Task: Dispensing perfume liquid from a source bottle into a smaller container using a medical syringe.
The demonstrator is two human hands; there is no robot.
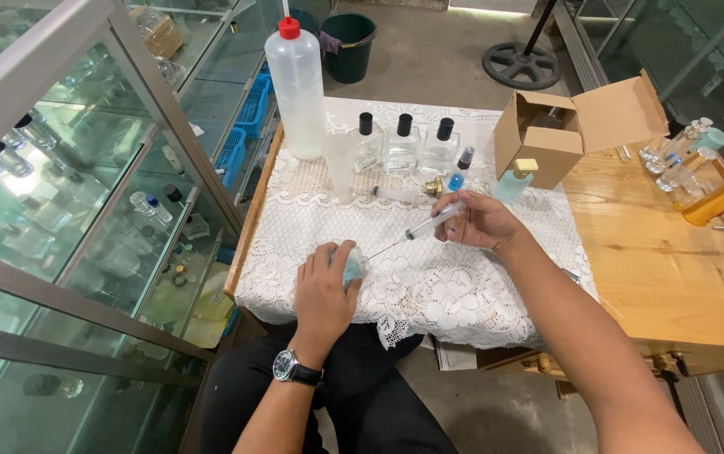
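My left hand (326,290) grips a small glass bottle (354,262) with pale blue liquid, tilted on the white lace cloth (429,277). My right hand (478,223) holds a syringe (433,220) whose needle points down-left into the bottle's mouth. A second syringe (396,194) lies on the cloth behind. A watch sits on my left wrist.
A tall squeeze bottle with a red cap (297,84) stands at the back left. Three square glass bottles with black caps (404,145) stand in a row. An open cardboard box (564,126), a pale blue bottle (513,181), a small funnel-like cup (341,168), a glass cabinet (84,193) at left.
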